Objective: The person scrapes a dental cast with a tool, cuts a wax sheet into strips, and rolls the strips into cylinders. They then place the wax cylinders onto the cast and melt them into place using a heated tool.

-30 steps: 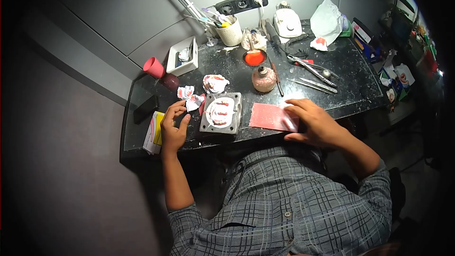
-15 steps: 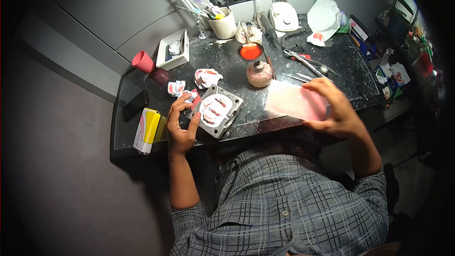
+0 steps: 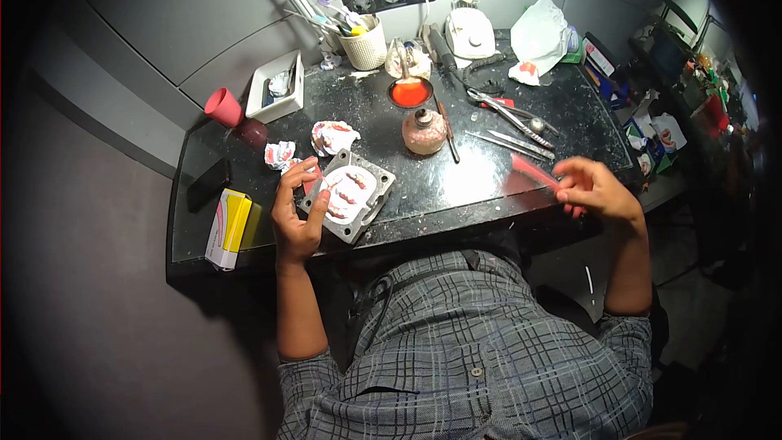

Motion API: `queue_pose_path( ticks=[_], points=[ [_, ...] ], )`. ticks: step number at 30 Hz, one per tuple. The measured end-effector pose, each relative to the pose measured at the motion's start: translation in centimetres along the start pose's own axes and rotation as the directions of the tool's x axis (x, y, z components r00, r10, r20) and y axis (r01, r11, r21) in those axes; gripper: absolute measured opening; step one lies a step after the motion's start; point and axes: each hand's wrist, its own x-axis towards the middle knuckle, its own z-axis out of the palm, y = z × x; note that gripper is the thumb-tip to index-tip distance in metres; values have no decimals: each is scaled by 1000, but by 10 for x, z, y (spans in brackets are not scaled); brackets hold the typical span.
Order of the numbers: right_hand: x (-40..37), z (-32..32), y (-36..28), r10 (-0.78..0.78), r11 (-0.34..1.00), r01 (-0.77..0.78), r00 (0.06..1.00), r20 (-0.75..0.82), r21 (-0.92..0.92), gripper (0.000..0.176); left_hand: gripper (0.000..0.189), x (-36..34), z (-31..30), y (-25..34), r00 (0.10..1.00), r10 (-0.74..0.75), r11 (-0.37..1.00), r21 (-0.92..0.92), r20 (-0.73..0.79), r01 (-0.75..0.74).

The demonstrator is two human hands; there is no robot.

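Above the black worktop's (image 3: 489,195) front edge, the right hand (image 3: 597,190) pinches a pink wax sheet (image 3: 535,173), tilted edge-on — the left (image 3: 300,216), fingers loosely parted, touches the metal flask (image 3: 352,195).

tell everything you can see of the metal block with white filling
The metal block is grey, squarish, with corner holes. Its rounded white filling looks like plaster and bears three reddish rows. It lies flat, askew, near the desk's front edge. The left hand overlaps its left side; contact is unclear.
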Motion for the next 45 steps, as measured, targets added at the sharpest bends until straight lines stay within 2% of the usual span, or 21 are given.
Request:
queue_pose_path(
  ticks=[2, 3, 4, 5, 6, 7, 8, 10, 12, 13, 18, 20, 24, 29, 31, 35, 37, 45],
  points=[
    [-3, 3, -10, -99, 979, 40, 949, 299, 199, 63, 28, 1, 2, -5, 1000, 16, 1000, -11, -25, -17],
    [-3, 9, -15, -203, 971, 151, 930, 308, 183, 71, 28, -2, 4, -8, 999, 25, 999, -20, -41, -26],
    [2, 15, -20, -198, 972, 146, 930, 311, 182, 71, 28, -6, 7, -10, 999, 19, 1000, -21, -42, -20],
    [10, 20, -24, -308, 948, 317, 932, 191, -19, 73, 28, -8, 11, -12, 996, 9, 997, -82, -85, -16],
    [19, 24, -29, -436, 864, 445, 895, 90, -237, 76, 28, -8, 14, -15, 992, 1, 990, -142, -125, -19],
    [31, 29, -31, -583, 738, 554, 811, 51, -385, 83, 29, -12, 14, -21, 995, -9, 995, -96, -101, -1],
    [36, 36, -38, -651, 663, 589, 759, 35, -463, 84, 31, -17, 12, -26, 997, -15, 999, -51, -82, 11],
    [49, 42, -47, -725, 575, 655, 685, 66, -490, 81, 32, -14, 14, -20, 998, 2, 999, -35, -65, -4],
    [60, 45, -56, -726, 560, 653, 684, 77, -510, 80, 34, -17, 14, -16, 992, -92, 996, 3, -81, 92],
    [65, 45, -59, -724, 549, 649, 684, 89, -526, 78, 38, -16, 15, -14, 994, -75, 994, 75, -80, 81],
    [94, 44, -70, -740, 527, 639, 670, 68, -560, 73, 43, -15, 17, -8, 987, -133, 989, 60, -93, 139],
    [105, 42, -71, -692, 594, 605, 721, 48, -531, 71, 44, -15, 17, -8, 986, -136, 988, 61, -98, 142],
    [128, 41, -67, -692, 642, 623, 722, 12, -448, 69, 44, -15, 17, -7, 984, -142, 986, 70, -105, 149],
    [142, 40, -69, -633, 689, 555, 774, -16, -466, 65, 44, -16, 18, -4, 980, -167, 985, 36, -108, 171],
    [147, 38, -67, -612, 704, 520, 790, -41, -484, 65, 44, -16, 17, -6, 983, -151, 983, 87, -104, 161],
    [150, 36, -66, -609, 712, 525, 792, -38, -466, 65, 43, -16, 17, -6, 983, -153, 982, 92, -106, 163],
    [145, 38, -68, -623, 721, 575, 782, 0, -387, 64, 45, -17, 17, -6, 980, -174, 982, 59, -93, 180],
    [123, 44, -73, -661, 679, 637, 747, 71, -365, 59, 44, -16, 17, -4, 981, -175, 978, 100, -85, 184]
  ],
)
